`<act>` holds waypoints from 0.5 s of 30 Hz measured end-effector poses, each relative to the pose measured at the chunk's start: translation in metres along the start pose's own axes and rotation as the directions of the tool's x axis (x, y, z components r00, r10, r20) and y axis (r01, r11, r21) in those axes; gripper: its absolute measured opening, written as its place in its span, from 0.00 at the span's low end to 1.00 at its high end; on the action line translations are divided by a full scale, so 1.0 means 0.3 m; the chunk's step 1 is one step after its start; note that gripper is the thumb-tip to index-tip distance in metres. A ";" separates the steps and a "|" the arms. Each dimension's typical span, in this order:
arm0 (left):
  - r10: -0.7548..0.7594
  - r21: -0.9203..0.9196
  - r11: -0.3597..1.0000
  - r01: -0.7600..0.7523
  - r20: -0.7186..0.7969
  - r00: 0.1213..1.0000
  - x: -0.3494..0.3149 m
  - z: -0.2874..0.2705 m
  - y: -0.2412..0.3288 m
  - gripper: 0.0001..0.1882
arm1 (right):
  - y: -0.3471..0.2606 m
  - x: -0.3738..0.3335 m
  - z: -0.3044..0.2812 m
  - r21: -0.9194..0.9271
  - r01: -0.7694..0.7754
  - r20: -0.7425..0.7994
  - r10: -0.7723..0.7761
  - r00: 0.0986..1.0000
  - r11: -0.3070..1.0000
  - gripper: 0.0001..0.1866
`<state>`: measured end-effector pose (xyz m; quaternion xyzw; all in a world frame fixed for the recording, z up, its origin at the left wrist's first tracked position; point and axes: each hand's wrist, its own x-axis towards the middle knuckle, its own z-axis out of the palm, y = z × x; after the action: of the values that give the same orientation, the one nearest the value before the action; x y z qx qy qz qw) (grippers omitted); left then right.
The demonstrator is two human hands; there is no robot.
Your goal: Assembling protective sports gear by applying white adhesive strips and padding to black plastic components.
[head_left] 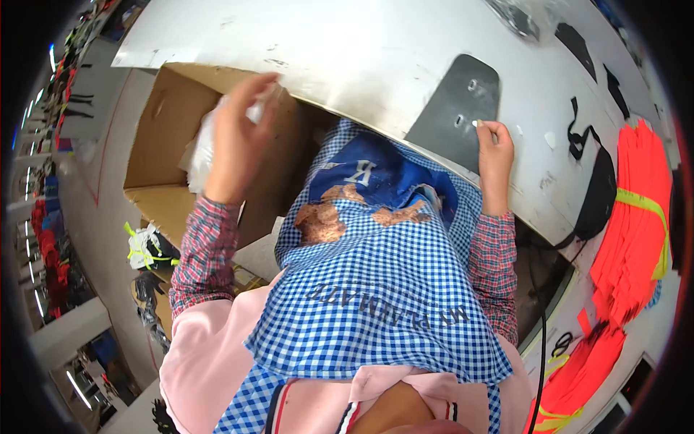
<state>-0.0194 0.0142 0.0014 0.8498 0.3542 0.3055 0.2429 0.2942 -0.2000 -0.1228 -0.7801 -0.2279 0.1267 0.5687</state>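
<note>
My left hand (242, 141) is raised over a cardboard box (170, 134), its fingers apart and slightly blurred. Behind it, crumpled clear-white plastic (202, 155) lies in the box, partly hidden by the hand. At the table's near edge, my right hand (496, 163) is closed, thumb and forefinger pinching a small white piece (475, 124) too small to name. That piece is just over a dark grey, tapered flat panel (455, 98) with two small slots, which lies on the white table (347, 54).
To the right lie black strap pieces (596, 188) and a tall pile of orange-red fabric (636, 210) tied with yellow bands. Black scissors (562, 343) are nearby. A clear plastic bag (520, 18) rests at the far edge. A black cable (538, 311) hangs beside my right arm.
</note>
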 end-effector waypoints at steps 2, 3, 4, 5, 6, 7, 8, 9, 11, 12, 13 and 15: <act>-0.008 -0.196 0.979 0.053 0.222 0.975 -0.059 0.109 0.108 0.16 | -0.014 -0.014 0.004 -0.041 0.028 -0.027 -0.029 0.999 0.999 0.10; 0.131 -0.166 0.982 -0.088 0.268 0.954 -0.082 0.174 0.122 0.19 | -0.005 -0.016 0.009 -0.083 0.049 -0.052 -0.053 0.997 0.995 0.10; 0.263 -0.140 0.963 -0.229 0.316 0.912 -0.108 0.241 0.125 0.22 | 0.010 -0.016 0.010 -0.122 0.067 -0.073 -0.077 0.994 0.990 0.10; 0.289 -0.162 0.955 -0.247 0.343 0.894 -0.119 0.300 0.142 0.24 | 0.031 -0.012 0.002 -0.147 0.028 -0.045 -0.035 0.998 0.989 0.10; 0.314 -0.183 0.947 -0.263 0.366 0.876 -0.126 0.353 0.155 0.27 | 0.037 -0.016 0.000 -0.151 0.023 -0.055 -0.031 0.998 0.988 0.10; 0.325 -0.196 0.943 -0.269 0.369 0.870 -0.129 0.412 0.148 0.27 | 0.032 -0.020 0.003 -0.172 0.036 -0.066 -0.048 0.997 0.984 0.10; 0.347 -0.187 0.936 -0.297 0.363 0.865 -0.130 0.473 0.133 0.29 | 0.029 -0.021 0.006 -0.193 0.049 -0.078 -0.065 0.995 0.980 0.10; 0.365 -0.174 0.930 -0.323 0.359 0.859 -0.128 0.520 0.118 0.32 | 0.044 -0.018 0.006 -0.230 0.068 -0.066 -0.085 0.994 0.971 0.10; 0.378 -0.209 0.924 -0.320 0.368 0.850 -0.119 0.580 0.087 0.33 | 0.025 -0.026 0.012 -0.207 0.058 -0.077 -0.076 0.994 0.977 0.11; 0.385 -0.240 0.919 -0.313 0.375 0.843 -0.112 0.594 0.091 0.34 | 0.023 -0.032 0.012 -0.182 0.051 -0.082 -0.067 0.994 0.982 0.11; 0.368 -0.230 0.927 -0.296 0.397 0.841 -0.107 0.601 0.090 0.34 | 0.029 -0.034 0.008 -0.164 0.049 -0.075 -0.062 0.995 0.985 0.11; 0.362 -0.267 0.925 -0.270 0.402 0.841 -0.094 0.609 0.084 0.34 | 0.020 -0.036 0.002 -0.167 0.041 -0.078 -0.055 0.995 0.985 0.12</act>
<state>0.1026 -0.0588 -0.1195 0.9149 0.1112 0.1736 0.3471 0.2858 -0.2064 -0.1294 -0.8235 -0.2327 0.0615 0.5138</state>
